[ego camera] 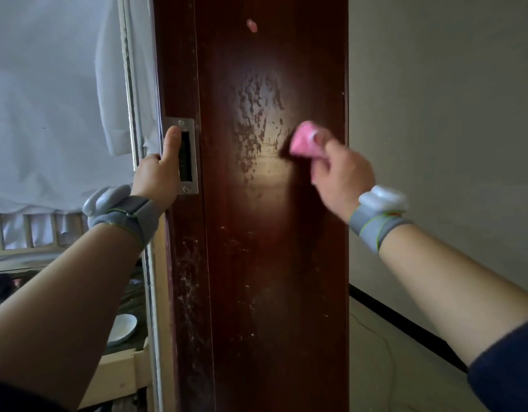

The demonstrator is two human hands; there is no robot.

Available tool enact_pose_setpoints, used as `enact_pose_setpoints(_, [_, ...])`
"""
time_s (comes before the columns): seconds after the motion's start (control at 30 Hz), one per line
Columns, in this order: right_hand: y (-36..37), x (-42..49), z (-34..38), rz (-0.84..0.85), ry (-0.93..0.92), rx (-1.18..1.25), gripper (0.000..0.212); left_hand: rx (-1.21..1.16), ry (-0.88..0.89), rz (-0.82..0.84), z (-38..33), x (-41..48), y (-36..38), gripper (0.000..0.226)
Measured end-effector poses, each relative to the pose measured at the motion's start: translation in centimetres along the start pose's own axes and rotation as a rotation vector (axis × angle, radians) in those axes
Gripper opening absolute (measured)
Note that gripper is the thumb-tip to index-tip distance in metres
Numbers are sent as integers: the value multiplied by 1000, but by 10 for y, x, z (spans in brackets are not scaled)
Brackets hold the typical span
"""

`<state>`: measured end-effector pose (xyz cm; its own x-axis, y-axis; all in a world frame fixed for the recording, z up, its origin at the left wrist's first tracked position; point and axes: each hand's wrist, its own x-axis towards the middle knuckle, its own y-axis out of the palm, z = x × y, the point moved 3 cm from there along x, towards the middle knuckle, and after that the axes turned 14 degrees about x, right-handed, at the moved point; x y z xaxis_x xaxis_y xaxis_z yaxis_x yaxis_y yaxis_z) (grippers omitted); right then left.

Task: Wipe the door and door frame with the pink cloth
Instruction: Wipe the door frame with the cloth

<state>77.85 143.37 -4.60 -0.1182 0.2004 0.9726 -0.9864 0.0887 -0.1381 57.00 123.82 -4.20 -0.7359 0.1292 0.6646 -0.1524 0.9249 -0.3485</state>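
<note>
Door frame [271,263]: a dark red-brown wooden upright with a broad front face and a narrower face turned to the left.

Left hand [158,176]: wrapped round the frame's left edge. The thumb lies flat on the metal strike plate [189,126] and the fingers are curled behind, out of sight. Judgement: this is a bracing grip that steadies the person against the push of the wiping arm.

Right hand [340,176]: fingers bunched tight on the pink cloth [303,141]. The hand is motion-blurred, so it appears to be mid-stroke.

Pink cloth: wadded into a pad and pressed to the front face at mid height, nearer the frame's right edge than its left. Judgement: the wadding concentrates pressure on a small area.

Surface: a mottled, streaky patch [257,123] lies just left of the cloth, under a soft glare. I cannot tell whether it is moisture or residue. Pale scuffs [188,278] run down the narrow left face below the plate and look untouched. A small pink fleck [251,25] sits near the top of the front face.

Room: a plain pale wall [450,114] meets the frame's right edge, with a black skirting line [405,322] low down. Left of the frame hangs white fabric [48,114]. Below it are a pale wooden rail [123,373] and a white bowl [123,328].

Both wrists carry grey bands.
</note>
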Motion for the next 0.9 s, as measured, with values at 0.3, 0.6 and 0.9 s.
enact_pose_setpoints(0.3, [60,-75,65,299,-495,111,50,-12,12,76,-1,1,-4,99])
enact_pose_setpoints(0.6, [52,7,65,-22,-166,131,41,-7,89,176,9,18,-6,81])
enact_pose_setpoints(0.9, [66,-30,106,206,-395,275,46,-108,91,274,15,23,-11,121])
